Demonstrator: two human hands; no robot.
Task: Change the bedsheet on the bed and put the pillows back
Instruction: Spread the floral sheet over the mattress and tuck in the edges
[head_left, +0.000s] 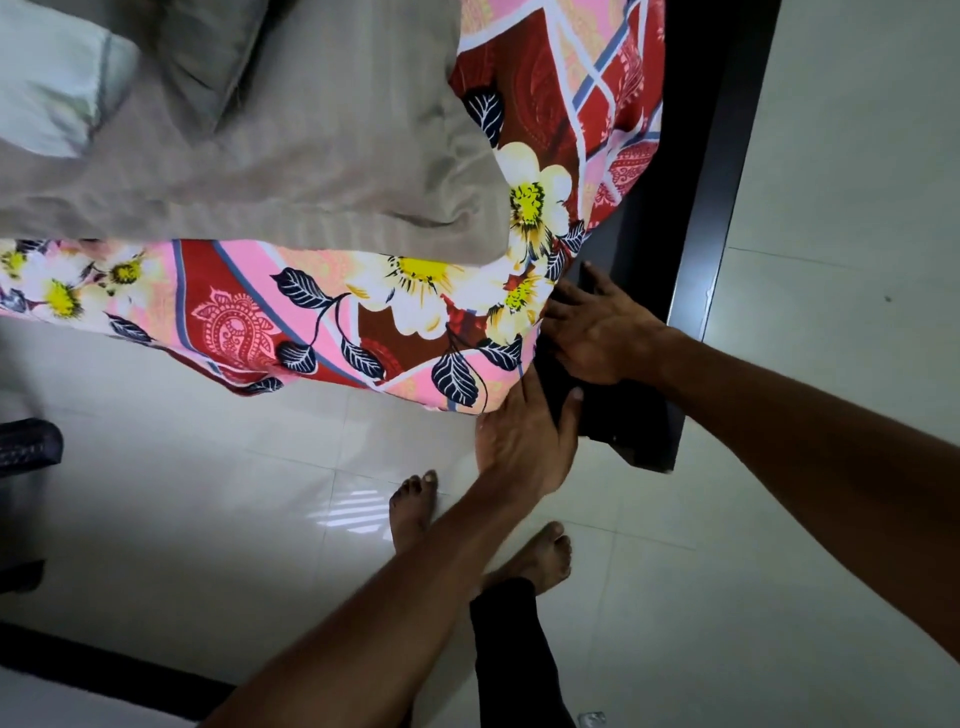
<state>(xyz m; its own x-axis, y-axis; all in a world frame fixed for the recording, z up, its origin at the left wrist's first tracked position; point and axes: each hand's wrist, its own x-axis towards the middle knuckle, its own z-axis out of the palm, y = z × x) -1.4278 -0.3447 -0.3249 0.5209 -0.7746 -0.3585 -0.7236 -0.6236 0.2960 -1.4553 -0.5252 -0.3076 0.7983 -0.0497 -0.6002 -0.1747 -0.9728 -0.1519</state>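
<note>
A floral bedsheet (322, 317), pink and red with white flowers, covers the mattress and hangs over its corner. A grey-beige pillow (311, 145) lies on the sheet, with a pale green pillow (52, 78) behind it at the upper left. My left hand (524, 436) presses against the sheet at the mattress corner, fingers pointing up under the fabric edge. My right hand (597, 327) rests spread on the dark bed frame (696, 171), fingertips touching the sheet's corner. Whether either hand pinches the cloth is hidden.
White glossy floor tiles (831, 182) surround the bed. My bare feet (415, 504) stand close to the bed corner. A dark object (26, 447) sits at the left edge, and a dark strip (104, 670) runs along the bottom left.
</note>
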